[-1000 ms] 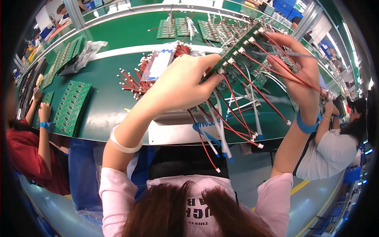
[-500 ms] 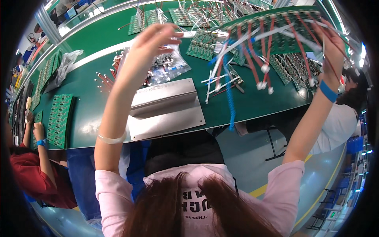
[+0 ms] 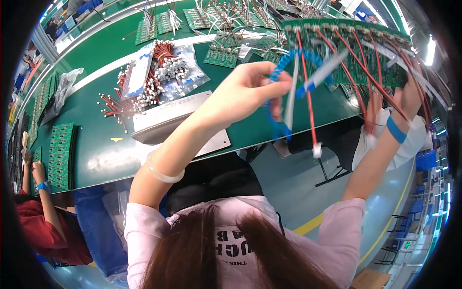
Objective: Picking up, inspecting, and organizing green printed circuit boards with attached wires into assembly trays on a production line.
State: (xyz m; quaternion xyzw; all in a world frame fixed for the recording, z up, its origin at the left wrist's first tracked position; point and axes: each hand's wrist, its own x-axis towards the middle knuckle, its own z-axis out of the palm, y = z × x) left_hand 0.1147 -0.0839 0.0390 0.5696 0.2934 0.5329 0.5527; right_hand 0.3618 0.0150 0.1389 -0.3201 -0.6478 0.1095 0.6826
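Observation:
At the upper right my right hand [image 3: 411, 94] grips the edge of a long green circuit board panel [image 3: 332, 41], held up off the table. Red twisted wires [image 3: 310, 111] with white connectors hang from it, along with white cables tipped in blue. Beside the panel's left end, my left hand [image 3: 240, 91] has its fingers curled round a blue coiled cord [image 3: 279, 72], which loops up across the panel's front. A blue band [image 3: 396, 127] circles my right wrist. Below my left forearm lies a bent metal plate [image 3: 168, 114], partly covered by it.
Bundled red wires with white connectors [image 3: 166, 70] lie on plastic bags at the table's middle. Wired circuit boards [image 3: 221, 55] line the back. Stacked green boards [image 3: 61, 154] stand at left, near a co-worker's hands [image 3: 38, 171]. Another person in white [image 3: 390, 147] sits at right.
My left hand has come down and to the right, from above the wire bundles to the blue cord. The panel remains raised in my right hand, shifted slightly down and right.

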